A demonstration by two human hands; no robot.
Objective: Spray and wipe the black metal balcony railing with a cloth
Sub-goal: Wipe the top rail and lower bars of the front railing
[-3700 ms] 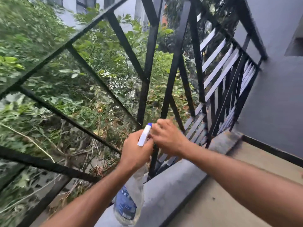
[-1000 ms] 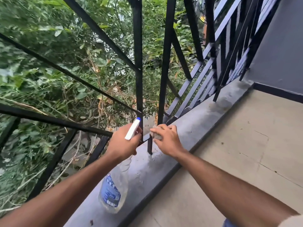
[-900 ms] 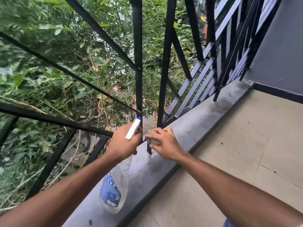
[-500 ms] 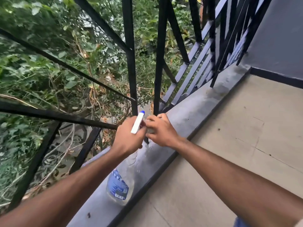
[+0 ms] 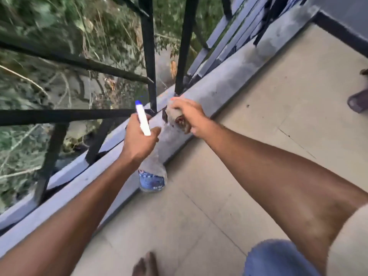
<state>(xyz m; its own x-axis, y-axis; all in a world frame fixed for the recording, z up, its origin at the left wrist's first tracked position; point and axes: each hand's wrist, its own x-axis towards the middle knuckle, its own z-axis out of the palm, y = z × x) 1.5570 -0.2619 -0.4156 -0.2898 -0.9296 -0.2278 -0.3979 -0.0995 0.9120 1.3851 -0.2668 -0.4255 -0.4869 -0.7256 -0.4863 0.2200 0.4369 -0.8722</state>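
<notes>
A person's left hand [image 5: 139, 142] grips the neck of a clear spray bottle [image 5: 152, 176], fingers curled tight around it, with the white, blue-tipped nozzle [image 5: 142, 118] standing up out of the fist and the bottle's blue-labelled body hanging below the wrist. Just to its right, the right hand [image 5: 191, 118] clutches a bunched grey cloth [image 5: 175, 119] marked with a reddish-brown stain, fingers wrapped over the wad. The cloth sits directly below the foot of one upright of the black metal railing [image 5: 148, 56]; motion blur hides whether it touches the metal. Both hands hover over the grey concrete ledge [image 5: 229, 82] that carries the railing, with green foliage [image 5: 49, 26] beyond the bars and a beige tiled balcony floor [image 5: 258, 156] beneath the forearms. A bare foot [image 5: 146, 265] and a knee in blue fabric [image 5: 278, 259] show near the body, and a dark sandal [image 5: 358, 100] lies on the floor far right of the hands. Compared with half a second earlier, the view has tipped downward, bringing the floor and foot into sight, and the two hands, then pressed together at the bar, have drawn slightly apart, exposing more of the cloth.
</notes>
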